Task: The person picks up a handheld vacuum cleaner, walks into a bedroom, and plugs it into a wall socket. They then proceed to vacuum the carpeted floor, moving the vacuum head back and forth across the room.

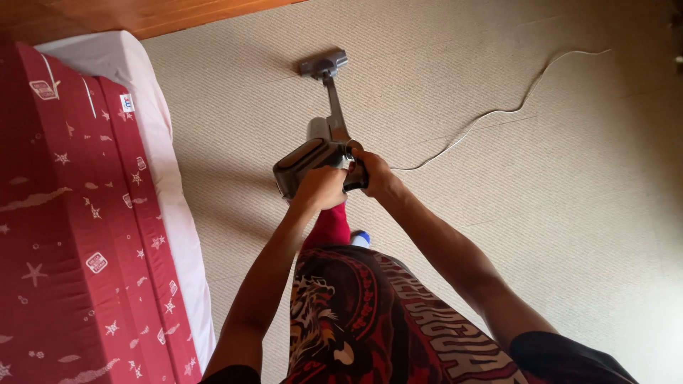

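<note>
Open tatami floor (pixel 555 213) is seen right of the hands, a red star-print mattress (pixel 78 235) crowds their left, a white cord (pixel 491 114) trails beyond, and the grey stick vacuum (pixel 316 153) is gripped by left hand (pixel 321 188) and right hand (pixel 373 173), its handle hidden.

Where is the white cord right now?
In the head view, the white cord lies on the beige floor to the right of the vacuum, snaking from near the right hand toward the top right corner.
</note>
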